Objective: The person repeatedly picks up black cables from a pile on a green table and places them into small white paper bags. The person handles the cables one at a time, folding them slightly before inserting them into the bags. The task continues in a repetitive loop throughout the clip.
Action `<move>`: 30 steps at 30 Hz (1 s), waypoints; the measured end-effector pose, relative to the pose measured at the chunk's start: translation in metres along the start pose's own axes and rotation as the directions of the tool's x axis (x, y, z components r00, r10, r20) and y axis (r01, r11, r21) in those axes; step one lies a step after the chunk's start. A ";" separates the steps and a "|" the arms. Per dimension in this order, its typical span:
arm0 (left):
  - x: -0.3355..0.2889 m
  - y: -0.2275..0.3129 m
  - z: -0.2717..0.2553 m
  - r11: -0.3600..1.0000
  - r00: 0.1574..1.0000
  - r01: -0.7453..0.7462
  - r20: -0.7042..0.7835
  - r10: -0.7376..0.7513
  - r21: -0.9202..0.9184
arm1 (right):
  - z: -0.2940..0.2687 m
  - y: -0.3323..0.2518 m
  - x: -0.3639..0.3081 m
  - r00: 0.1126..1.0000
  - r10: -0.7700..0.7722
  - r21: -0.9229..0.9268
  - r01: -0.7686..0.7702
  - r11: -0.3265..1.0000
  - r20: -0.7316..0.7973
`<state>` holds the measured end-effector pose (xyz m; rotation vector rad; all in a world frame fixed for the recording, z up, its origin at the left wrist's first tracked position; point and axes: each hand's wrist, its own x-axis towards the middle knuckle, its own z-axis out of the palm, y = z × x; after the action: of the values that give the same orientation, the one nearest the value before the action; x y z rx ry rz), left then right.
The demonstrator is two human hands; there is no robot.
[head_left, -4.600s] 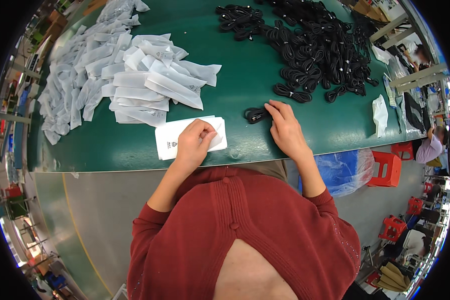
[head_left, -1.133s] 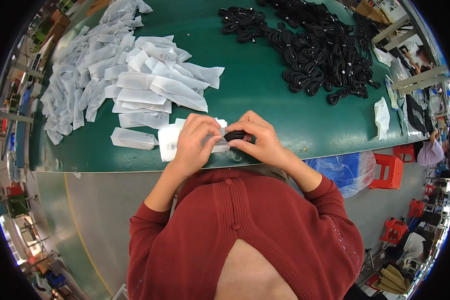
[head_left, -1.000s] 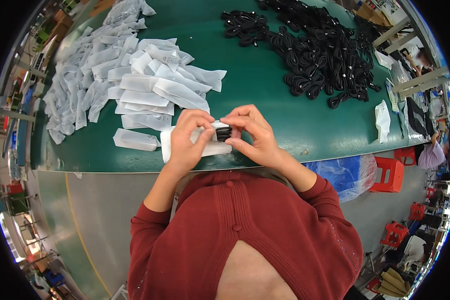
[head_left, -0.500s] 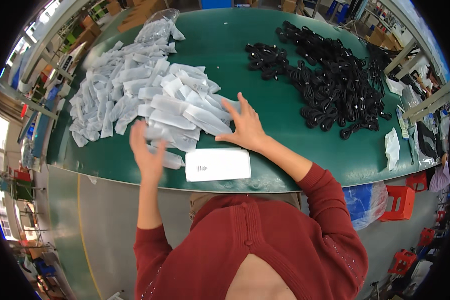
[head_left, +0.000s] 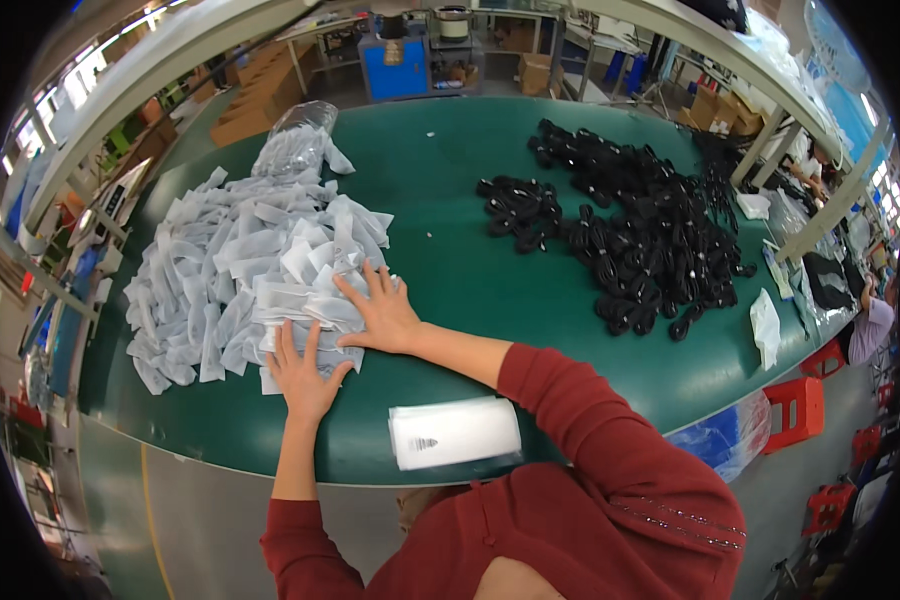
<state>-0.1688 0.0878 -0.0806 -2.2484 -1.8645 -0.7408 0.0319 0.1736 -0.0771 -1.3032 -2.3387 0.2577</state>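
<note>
A big heap of whitish, translucent pouches (head_left: 195,275) covers the left part of the green table. At its near right edge, my left hand (head_left: 305,385) lies on the pouches with fingers spread. My right hand (head_left: 385,317) presses flat against the heap's right side, its fingers apart too. Neither hand is closed around a pouch. Between my arms, by the near table edge, rests a neat stack of flat white bags (head_left: 465,430) with a small dark print. On the right side lies a pile of coiled black cables (head_left: 645,235).
A clear plastic bag of pouches (head_left: 288,150) sits at the heap's far end. On the right of the green table (head_left: 450,275) lies a white crumpled piece (head_left: 765,328). A red stool (head_left: 795,415) stands beyond the near right edge. Another person (head_left: 875,320) is at far right.
Both hands have come together onto the heap, my right hand moving left. Loose pouches near the white stack now lie pushed back against the heap. The view has tilted up.
</note>
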 end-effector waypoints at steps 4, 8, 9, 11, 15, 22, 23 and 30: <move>0.029 -0.024 0.011 0.992 0.994 0.097 -0.065 -0.092 0.081 | 0.013 -0.008 0.052 0.998 0.036 0.057 -0.039 0.998 0.048; 0.048 -0.038 0.020 0.979 0.986 0.161 -0.057 -0.155 0.128 | 0.012 0.034 0.099 0.975 -0.145 0.256 0.099 0.961 0.168; 0.051 -0.038 0.023 0.978 0.986 0.163 -0.052 -0.158 0.128 | 0.005 0.053 0.107 0.950 -0.172 0.309 0.087 0.947 0.261; 0.050 -0.037 0.016 0.974 0.981 0.193 -0.048 -0.189 0.119 | -0.037 0.076 0.103 0.928 -0.277 0.484 0.128 0.866 0.249; 0.049 -0.039 0.018 0.973 0.981 0.192 -0.061 -0.186 0.127 | -0.109 0.155 0.064 0.958 -0.032 -0.208 -0.029 0.978 -0.284; 0.046 -0.040 0.024 0.978 0.978 0.188 -0.110 -0.178 0.094 | -0.150 0.244 -0.023 0.840 0.542 -0.495 -0.477 0.726 -0.013; 0.046 -0.041 0.024 0.979 0.978 0.185 -0.115 -0.175 0.087 | -0.152 0.237 -0.032 0.860 0.510 -0.492 -0.444 0.749 0.000; 0.031 -0.022 0.013 0.995 0.975 0.075 -0.213 -0.060 0.065 | -0.159 0.184 -0.104 0.956 0.292 -0.397 -0.269 0.877 -0.001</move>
<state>-0.1826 0.1258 -0.0830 -1.9852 -1.8426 -0.8691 0.2931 0.1765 -0.0350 -1.8571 -2.3205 -0.0995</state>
